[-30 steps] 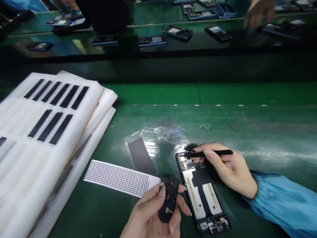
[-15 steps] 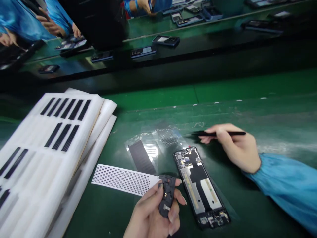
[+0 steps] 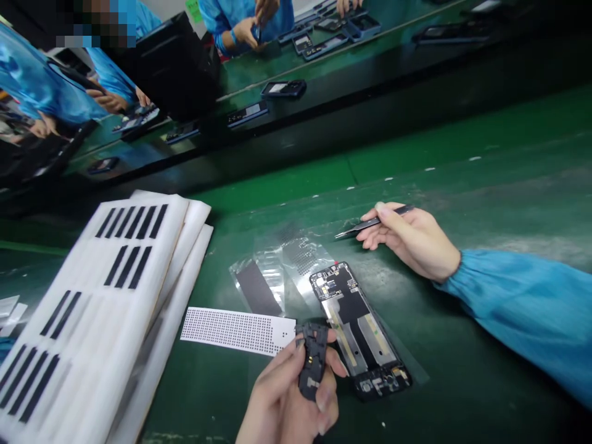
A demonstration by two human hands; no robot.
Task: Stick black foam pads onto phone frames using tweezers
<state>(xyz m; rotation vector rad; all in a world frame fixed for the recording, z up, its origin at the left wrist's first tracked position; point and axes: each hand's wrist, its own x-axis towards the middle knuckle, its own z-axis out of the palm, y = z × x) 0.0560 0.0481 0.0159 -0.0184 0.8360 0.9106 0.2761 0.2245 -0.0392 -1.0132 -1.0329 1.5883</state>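
Between the thumb and fingers of my left hand (image 3: 289, 391) is a small black plastic phone part (image 3: 314, 364) with gold contacts. Black tweezers (image 3: 365, 227) with a metal tip are held in my right hand (image 3: 411, 240), pointing left above the bench. An opened phone (image 3: 361, 333) lies between my hands, its inner board and frame showing. A white sheet of small black dots (image 3: 235, 330) lies left of my left hand. Behind it are a clear bag with a dark strip sheet (image 3: 259, 287) and a clear sheet of small dark pieces (image 3: 303, 256).
Stacked white foam trays (image 3: 134, 259) with black strips in slots fill the left side. Across the back runs a dark ledge (image 3: 333, 117) holding several phone frames (image 3: 283, 89). Beyond it, people in blue sleeves handle phones near a black box (image 3: 171, 68).
My view has shifted and tilted. The tweezers in my right hand now angle down to the left, their tip in clear sight. My left hand keeps the black part.
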